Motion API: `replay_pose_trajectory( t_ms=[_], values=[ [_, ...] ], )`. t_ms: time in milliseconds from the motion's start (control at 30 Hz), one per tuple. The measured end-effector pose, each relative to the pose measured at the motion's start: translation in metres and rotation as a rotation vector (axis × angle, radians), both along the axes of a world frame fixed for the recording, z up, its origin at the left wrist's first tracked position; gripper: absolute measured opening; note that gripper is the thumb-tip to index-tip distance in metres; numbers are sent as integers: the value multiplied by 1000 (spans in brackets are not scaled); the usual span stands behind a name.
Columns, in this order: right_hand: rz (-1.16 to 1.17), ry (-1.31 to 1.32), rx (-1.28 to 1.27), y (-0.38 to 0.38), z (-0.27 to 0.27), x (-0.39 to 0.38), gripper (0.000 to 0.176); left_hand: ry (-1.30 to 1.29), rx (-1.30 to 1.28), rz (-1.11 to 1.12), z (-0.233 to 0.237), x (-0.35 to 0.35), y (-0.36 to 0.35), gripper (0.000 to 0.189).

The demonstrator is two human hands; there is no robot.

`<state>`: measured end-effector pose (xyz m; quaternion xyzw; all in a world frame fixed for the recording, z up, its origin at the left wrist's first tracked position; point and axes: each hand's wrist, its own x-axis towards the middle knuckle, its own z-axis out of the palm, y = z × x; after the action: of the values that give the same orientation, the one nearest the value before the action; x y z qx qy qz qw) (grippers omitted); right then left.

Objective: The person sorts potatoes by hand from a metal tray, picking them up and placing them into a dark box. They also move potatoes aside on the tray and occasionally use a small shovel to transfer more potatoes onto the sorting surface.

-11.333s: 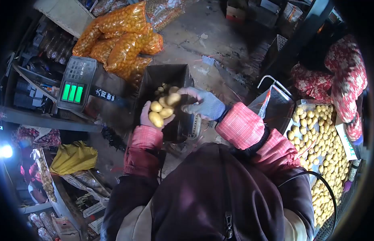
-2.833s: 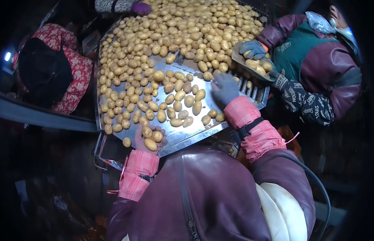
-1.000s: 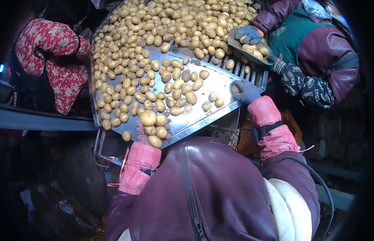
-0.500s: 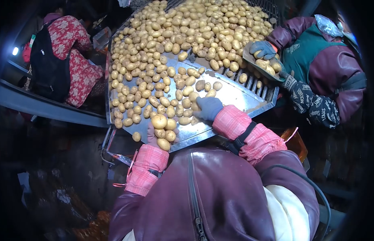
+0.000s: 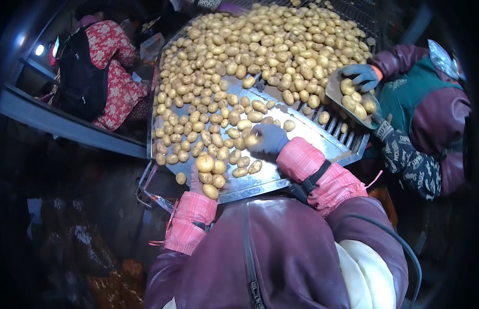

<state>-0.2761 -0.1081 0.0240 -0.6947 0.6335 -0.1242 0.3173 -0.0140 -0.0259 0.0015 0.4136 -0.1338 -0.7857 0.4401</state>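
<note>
My left hand (image 5: 196,181), gloved, is curled around several potatoes (image 5: 209,191) stacked on its palm at the front edge of the metal table (image 5: 270,175). My right hand (image 5: 270,139), in a grey-blue glove, is a little above the table, its fingers closed on a single potato (image 5: 254,139) that is smeared by motion. Loose potatoes (image 5: 240,171) lie on the metal between the two hands. A large heap of potatoes (image 5: 280,41) covers the far part of the table.
At the right, a co-worker's gloved hand (image 5: 362,76) rests by a scoop (image 5: 334,85) holding several potatoes. Slatted bars (image 5: 336,126) run along the table's right side. Another person in red patterned clothes (image 5: 123,98) is beyond a metal rail (image 5: 69,126) at the left.
My right hand has lifted off the table with a potato in its fingers. My left hand keeps its potatoes. The co-worker's hand has shifted on the scoop, and the whole view has moved slightly.
</note>
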Motion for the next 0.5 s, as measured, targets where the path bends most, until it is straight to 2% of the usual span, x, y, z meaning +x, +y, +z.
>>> replay_pose_trajectory(
  t_ms=[100,167,200,300,333,433,500],
  values=[
    [-139,-132,-84,-43,9,-16,54,-5,37,97,13,-9,1,88],
    [17,-60,-122,-77,12,-24,58,-48,-2,119,6,-6,0,87],
    [87,-10,-164,-95,-16,-29,59,-64,8,136,5,-6,0,87],
    [125,-211,257,-112,-4,-29,40,-60,38,190,12,-10,2,86],
    [137,-211,349,-109,-3,-28,40,-60,47,198,13,-10,2,85],
    [131,-254,462,-92,11,-31,44,-63,36,190,13,-9,3,84],
    [152,-223,238,-84,2,-37,43,-41,22,195,9,-7,4,83]
  ],
)
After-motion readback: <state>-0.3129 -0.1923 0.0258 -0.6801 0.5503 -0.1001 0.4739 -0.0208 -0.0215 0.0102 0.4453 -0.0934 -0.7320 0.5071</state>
